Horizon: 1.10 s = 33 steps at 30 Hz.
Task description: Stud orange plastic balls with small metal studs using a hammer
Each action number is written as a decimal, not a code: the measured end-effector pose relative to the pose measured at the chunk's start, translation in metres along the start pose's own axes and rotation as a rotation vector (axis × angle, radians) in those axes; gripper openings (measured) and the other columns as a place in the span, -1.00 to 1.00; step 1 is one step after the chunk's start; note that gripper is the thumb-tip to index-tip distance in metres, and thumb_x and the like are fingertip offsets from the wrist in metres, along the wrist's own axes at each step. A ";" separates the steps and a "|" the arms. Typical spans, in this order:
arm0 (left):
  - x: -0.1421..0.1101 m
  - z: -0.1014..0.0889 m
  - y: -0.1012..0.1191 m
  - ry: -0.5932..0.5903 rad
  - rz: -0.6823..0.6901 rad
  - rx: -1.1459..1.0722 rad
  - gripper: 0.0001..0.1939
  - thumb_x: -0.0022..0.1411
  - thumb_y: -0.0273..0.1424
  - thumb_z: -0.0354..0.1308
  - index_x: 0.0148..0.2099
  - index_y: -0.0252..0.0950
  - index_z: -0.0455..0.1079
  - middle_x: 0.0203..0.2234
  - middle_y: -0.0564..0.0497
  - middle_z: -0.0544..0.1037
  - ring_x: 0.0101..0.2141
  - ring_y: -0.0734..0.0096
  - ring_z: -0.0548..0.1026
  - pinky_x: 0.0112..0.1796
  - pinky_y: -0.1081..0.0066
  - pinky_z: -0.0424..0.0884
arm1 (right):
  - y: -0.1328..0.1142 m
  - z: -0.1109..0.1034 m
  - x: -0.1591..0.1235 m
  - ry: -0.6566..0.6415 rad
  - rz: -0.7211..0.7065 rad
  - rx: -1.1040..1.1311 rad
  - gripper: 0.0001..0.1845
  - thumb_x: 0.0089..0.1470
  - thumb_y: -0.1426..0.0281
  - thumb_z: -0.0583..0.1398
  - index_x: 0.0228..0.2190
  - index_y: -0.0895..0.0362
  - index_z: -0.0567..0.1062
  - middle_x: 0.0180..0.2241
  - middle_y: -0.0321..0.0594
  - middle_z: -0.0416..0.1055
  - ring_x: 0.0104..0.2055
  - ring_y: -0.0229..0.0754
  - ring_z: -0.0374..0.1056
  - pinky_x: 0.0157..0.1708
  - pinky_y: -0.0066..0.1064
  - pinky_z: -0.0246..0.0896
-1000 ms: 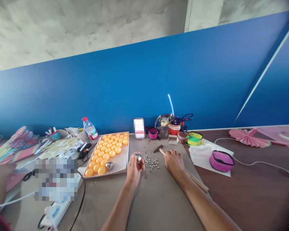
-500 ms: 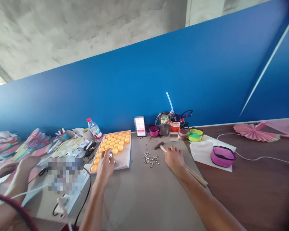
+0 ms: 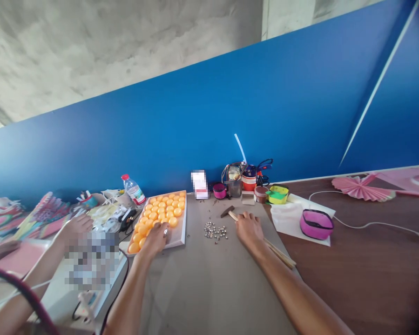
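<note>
My left hand (image 3: 156,238) reaches over the near end of a white tray (image 3: 180,231) filled with several orange balls (image 3: 160,213). Its fingers are closed on a small silver ball (image 3: 165,231) held just above the tray's bare part. My right hand (image 3: 248,228) lies palm down on the grey mat, fingers curled over the wooden handle of a small hammer (image 3: 228,212). A heap of small silver studs (image 3: 215,231) lies on the mat between my two hands.
Another person's hand (image 3: 75,225) and arm reach in at the left by cables and coloured paper fans. A water bottle (image 3: 133,189), cups and small pots (image 3: 244,182) stand along the blue wall. A pink pouch (image 3: 316,224) on white paper lies right.
My left hand carried the silver ball from the mat's middle leftward to the tray and lowered it there. My right hand stayed on the hammer. The other person's arm moved closer.
</note>
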State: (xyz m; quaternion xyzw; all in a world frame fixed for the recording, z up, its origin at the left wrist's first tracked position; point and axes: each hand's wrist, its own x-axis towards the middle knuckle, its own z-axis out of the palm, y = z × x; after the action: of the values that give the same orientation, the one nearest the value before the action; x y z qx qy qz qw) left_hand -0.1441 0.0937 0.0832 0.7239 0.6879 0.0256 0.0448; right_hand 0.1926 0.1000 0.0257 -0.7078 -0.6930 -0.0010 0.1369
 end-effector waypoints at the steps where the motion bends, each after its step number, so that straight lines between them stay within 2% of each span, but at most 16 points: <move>1: 0.003 0.001 -0.003 0.011 0.022 -0.004 -0.60 0.07 -0.47 -0.02 0.01 -0.25 0.24 -0.13 -0.14 0.36 -0.21 0.27 0.40 -0.21 0.37 0.25 | 0.000 0.000 0.000 0.003 -0.003 0.004 -0.71 0.11 0.40 -0.02 -0.21 0.17 0.44 -0.17 0.00 0.32 -0.14 -0.05 0.19 -0.21 -0.28 -0.06; 5: 0.013 0.007 -0.015 -0.039 0.046 -0.045 -0.67 0.02 -0.51 0.00 -0.12 -0.29 0.35 -0.22 -0.14 0.42 -0.24 0.24 0.42 -0.19 0.36 0.26 | 0.001 0.002 0.001 0.026 -0.014 0.021 -0.73 0.11 0.40 -0.01 -0.23 0.18 0.44 -0.19 -0.01 0.32 -0.14 -0.05 0.19 -0.20 -0.27 -0.07; 8: 0.017 0.009 -0.019 -0.021 0.043 -0.144 -0.58 -0.04 -0.60 -0.01 -0.09 -0.26 0.34 -0.12 -0.12 0.42 -0.12 0.22 0.38 -0.11 0.35 0.23 | 0.001 0.001 0.002 0.015 -0.016 0.034 -0.73 0.11 0.38 -0.01 -0.23 0.17 0.44 -0.19 0.00 0.32 -0.14 -0.05 0.19 -0.19 -0.27 -0.08; 11: 0.019 0.007 -0.021 0.020 -0.002 -0.237 -0.56 -0.05 -0.63 -0.02 -0.08 -0.25 0.33 -0.10 -0.09 0.43 -0.08 0.26 0.36 -0.08 0.35 0.22 | 0.001 0.001 0.002 0.010 -0.006 0.026 -0.72 0.11 0.38 0.00 -0.23 0.18 0.44 -0.19 0.00 0.32 -0.14 -0.04 0.19 -0.19 -0.27 -0.07; 16: 0.020 -0.003 -0.019 0.164 -0.006 -0.343 -0.67 0.01 -0.46 -0.01 -0.12 -0.28 0.35 -0.14 -0.07 0.44 -0.11 0.29 0.37 -0.08 0.35 0.25 | 0.001 0.002 0.001 0.025 -0.020 0.013 -0.73 0.12 0.39 -0.01 -0.23 0.17 0.43 -0.18 -0.02 0.32 -0.14 -0.05 0.20 -0.20 -0.28 -0.05; 18: 0.018 -0.006 -0.016 0.134 0.053 -0.385 -0.68 0.01 -0.41 0.00 -0.14 -0.29 0.37 -0.15 -0.08 0.44 -0.11 0.27 0.37 -0.07 0.35 0.25 | 0.002 0.003 0.001 0.041 -0.020 0.016 -0.74 0.11 0.38 0.00 -0.25 0.18 0.43 -0.19 -0.03 0.32 -0.14 -0.05 0.20 -0.21 -0.28 -0.05; 20: 0.014 -0.006 -0.012 0.038 0.103 -0.393 -0.67 -0.01 -0.34 0.05 -0.15 -0.28 0.39 -0.16 -0.09 0.45 -0.13 0.24 0.38 -0.07 0.34 0.25 | 0.002 0.004 0.002 0.046 -0.018 0.024 -0.75 0.11 0.38 0.00 -0.26 0.18 0.43 -0.20 -0.04 0.32 -0.15 -0.06 0.20 -0.23 -0.29 -0.05; 22: 0.010 -0.005 -0.008 -0.051 0.109 -0.353 -0.58 -0.05 -0.32 0.10 -0.07 -0.24 0.36 -0.14 -0.09 0.42 -0.14 0.21 0.38 -0.07 0.33 0.24 | 0.002 0.005 0.002 0.043 -0.011 0.030 -0.75 0.11 0.38 0.00 -0.26 0.17 0.43 -0.21 -0.05 0.32 -0.16 -0.08 0.20 -0.24 -0.30 -0.06; 26: 0.006 -0.001 0.000 -0.163 0.151 -0.239 -0.47 -0.13 -0.48 0.12 -0.01 -0.22 0.32 -0.08 -0.09 0.36 -0.05 0.20 0.31 -0.03 0.35 0.18 | 0.001 0.005 0.003 0.055 0.002 0.021 -0.75 0.11 0.39 -0.01 -0.27 0.17 0.43 -0.22 -0.07 0.33 -0.17 -0.08 0.20 -0.25 -0.30 -0.06; 29: 0.008 -0.001 0.004 -0.137 0.156 -0.214 -0.55 -0.09 -0.55 0.05 -0.08 -0.23 0.35 -0.13 -0.10 0.38 -0.07 0.23 0.32 -0.04 0.36 0.18 | 0.001 0.005 0.003 0.048 0.000 0.022 -0.75 0.11 0.39 0.00 -0.27 0.17 0.43 -0.22 -0.06 0.33 -0.18 -0.08 0.20 -0.25 -0.30 -0.06; 33: 0.010 -0.002 0.005 -0.008 0.126 -0.195 -0.72 0.08 -0.47 -0.04 -0.14 -0.24 0.34 -0.21 -0.11 0.42 -0.15 0.25 0.38 -0.11 0.35 0.24 | 0.002 0.004 0.003 0.027 -0.003 0.034 -0.74 0.10 0.38 0.01 -0.24 0.18 0.42 -0.20 -0.04 0.32 -0.15 -0.08 0.19 -0.22 -0.30 -0.06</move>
State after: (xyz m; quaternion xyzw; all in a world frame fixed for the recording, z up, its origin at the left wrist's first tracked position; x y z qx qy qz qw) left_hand -0.1390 0.1036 0.0850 0.7580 0.6351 0.0924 0.1162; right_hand 0.1936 0.1037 0.0219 -0.7043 -0.6921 0.0012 0.1581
